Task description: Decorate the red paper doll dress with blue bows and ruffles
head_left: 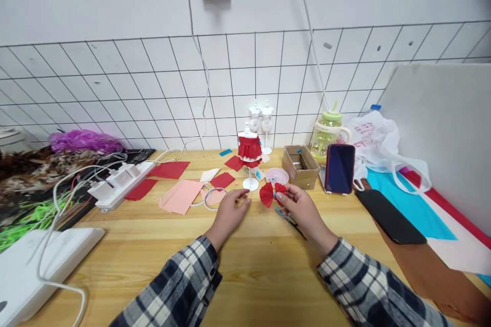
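Note:
My right hand (301, 208) pinches a small red pleated paper fan (269, 193) just above the wooden table (245, 265). My left hand (230, 212) rests on the table beside it, fingers loosely extended toward the white base of a miniature mannequin (250, 156) wearing a red ruffled paper dress. Two bare white mannequins (261, 117) stand behind it against the tiled wall. A tape ring (211, 198) lies by my left fingers. Scissors (293, 220) lie partly under my right hand.
Red and pink paper pieces (180, 184) lie left of centre. A power strip (118, 181) with cables sits at left. A pink bowl (276, 176), cardboard box (301, 166), green cup (326, 135), upright phone (340, 168), flat phone (389, 217) and coloured sheets (422, 214) are at right.

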Demonstrator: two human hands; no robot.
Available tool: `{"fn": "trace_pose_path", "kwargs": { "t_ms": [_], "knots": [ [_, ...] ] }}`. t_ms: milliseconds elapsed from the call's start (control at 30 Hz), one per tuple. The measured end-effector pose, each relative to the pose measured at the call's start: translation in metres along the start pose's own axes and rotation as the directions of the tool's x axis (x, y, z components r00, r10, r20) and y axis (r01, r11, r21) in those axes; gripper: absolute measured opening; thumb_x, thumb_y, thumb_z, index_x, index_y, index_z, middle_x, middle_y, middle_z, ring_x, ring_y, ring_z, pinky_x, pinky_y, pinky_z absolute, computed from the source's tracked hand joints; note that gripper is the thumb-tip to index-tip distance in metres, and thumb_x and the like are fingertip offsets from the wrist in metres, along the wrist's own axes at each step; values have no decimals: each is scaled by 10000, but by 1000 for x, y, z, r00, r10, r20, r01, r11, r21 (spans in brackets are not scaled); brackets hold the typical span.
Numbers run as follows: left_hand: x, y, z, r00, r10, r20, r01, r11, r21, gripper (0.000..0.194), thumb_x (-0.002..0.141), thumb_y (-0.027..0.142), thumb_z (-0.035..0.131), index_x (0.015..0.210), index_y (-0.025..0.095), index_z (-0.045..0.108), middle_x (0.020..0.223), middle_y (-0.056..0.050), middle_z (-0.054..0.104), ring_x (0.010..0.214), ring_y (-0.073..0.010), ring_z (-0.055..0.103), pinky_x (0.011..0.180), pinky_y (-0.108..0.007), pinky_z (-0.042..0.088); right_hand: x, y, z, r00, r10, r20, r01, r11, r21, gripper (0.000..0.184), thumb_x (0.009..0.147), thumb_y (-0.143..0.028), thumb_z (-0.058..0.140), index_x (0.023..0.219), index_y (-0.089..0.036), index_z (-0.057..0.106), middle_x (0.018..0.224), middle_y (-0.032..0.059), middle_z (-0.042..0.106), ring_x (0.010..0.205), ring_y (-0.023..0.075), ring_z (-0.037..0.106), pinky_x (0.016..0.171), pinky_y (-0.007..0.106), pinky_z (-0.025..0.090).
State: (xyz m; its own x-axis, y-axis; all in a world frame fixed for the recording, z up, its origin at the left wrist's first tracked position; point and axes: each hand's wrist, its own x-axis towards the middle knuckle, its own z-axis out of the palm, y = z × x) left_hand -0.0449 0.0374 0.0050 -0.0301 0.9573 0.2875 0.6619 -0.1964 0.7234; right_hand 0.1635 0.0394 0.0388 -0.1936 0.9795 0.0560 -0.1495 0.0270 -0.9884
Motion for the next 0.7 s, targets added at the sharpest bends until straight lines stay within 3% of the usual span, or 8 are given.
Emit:
{"fn": "trace_pose_path", "kwargs": {
  "t_ms": [133, 267, 400, 600, 700],
  "knots": [
    [42, -7, 19, 992, -14, -129, 10, 999, -32, 419, 834, 309, 574, 1224, 154, 579, 1215, -139, 629, 1099, -255, 581, 908, -381, 452, 24, -35, 17, 986, -164, 20, 164, 986, -22, 304, 711, -425, 726, 859, -173, 645, 751, 30, 645, 605, 112, 530, 454, 198, 399],
    [63, -9, 34, 999, 17, -45, -17, 1000, -1, 336, 892, 352, 497, 1162, 175, 588, 1081, -107, 682, 990, -229, 623, 836, -342, 458, 44, -54, 36, 960, -279, 9, 279, 960, 35, 284, 723, -391, 726, 905, -192, 635, 828, 37, 679, 709, 139, 603, 600, 251, 492],
    [57, -6, 35, 996, -35, 78, 26, 992, 120, 312, 928, 412, 418, 985, 192, 631, 864, -73, 696, 787, -195, 633, 691, -279, 433, 59, -55, 41, 948, -314, -54, 313, 950, -22, 305, 711, -372, 736, 938, -193, 637, 860, 51, 692, 768, 170, 626, 678, 303, 518],
    [45, 9, 34, 982, 41, 183, -64, 990, 126, 323, 939, 398, 381, 922, 209, 643, 856, -61, 690, 809, -186, 616, 702, -259, 410, 80, -55, 18, 931, -334, -149, 293, 924, -244, 290, 710, -405, 724, 882, -175, 685, 803, 49, 668, 690, 164, 586, 621, 297, 493],
    [45, 13, 34, 977, 38, 210, -59, 993, 99, 319, 938, 381, 379, 938, 205, 645, 833, -55, 687, 795, -187, 612, 696, -261, 408, 86, -56, 7, 928, -333, -169, 290, 927, -238, 304, 705, -418, 726, 885, -176, 691, 813, 48, 664, 701, 165, 585, 622, 287, 488]
  ]
}}
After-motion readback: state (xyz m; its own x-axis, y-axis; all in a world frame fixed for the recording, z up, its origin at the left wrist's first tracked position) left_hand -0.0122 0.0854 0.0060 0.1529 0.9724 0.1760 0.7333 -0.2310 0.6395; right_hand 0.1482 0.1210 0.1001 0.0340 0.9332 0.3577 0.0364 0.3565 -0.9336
